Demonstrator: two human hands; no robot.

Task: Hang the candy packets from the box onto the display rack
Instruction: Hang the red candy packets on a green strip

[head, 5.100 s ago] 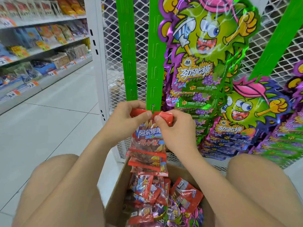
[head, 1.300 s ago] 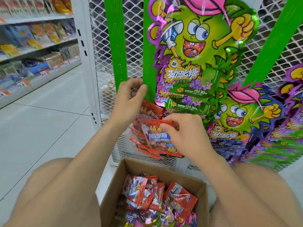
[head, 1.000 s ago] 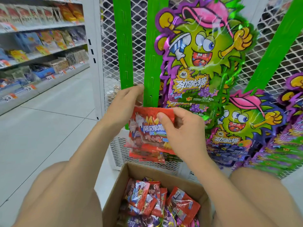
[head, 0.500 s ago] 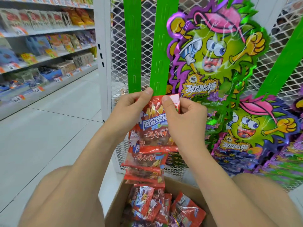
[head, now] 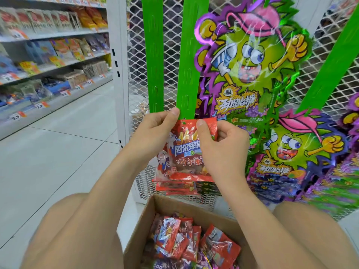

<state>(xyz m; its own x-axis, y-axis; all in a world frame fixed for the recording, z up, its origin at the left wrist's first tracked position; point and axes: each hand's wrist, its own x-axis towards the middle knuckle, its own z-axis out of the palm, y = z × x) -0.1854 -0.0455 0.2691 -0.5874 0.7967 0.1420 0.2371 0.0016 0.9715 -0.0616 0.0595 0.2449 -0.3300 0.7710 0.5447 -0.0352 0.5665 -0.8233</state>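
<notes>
— Two hands, both up at the foot of the green strip (head: 188, 65).
— Holding what?
— Gripping one red candy packet (head: 184, 152) between them. With the left hand (head: 153, 131), pinching its top left corner, one fingertip up against the strip's bottom end.
— And with the right hand (head: 219, 148)?
— Curled round the top right corner, thumb laid across the front, just right of the strip's foot.
— Hooked on yet?
— Hard to tell; pressed right under the strip's end, anyway.
— Below the strip?
— Hung packets (head: 174, 186) stacked behind the held one. Further down, an open cardboard box (head: 134, 243) full of loose packets (head: 169, 235).
— Beside the strip?
— Big green monster packs (head: 250, 61) just right of it, white mesh panel (head: 171, 45) behind.
</notes>
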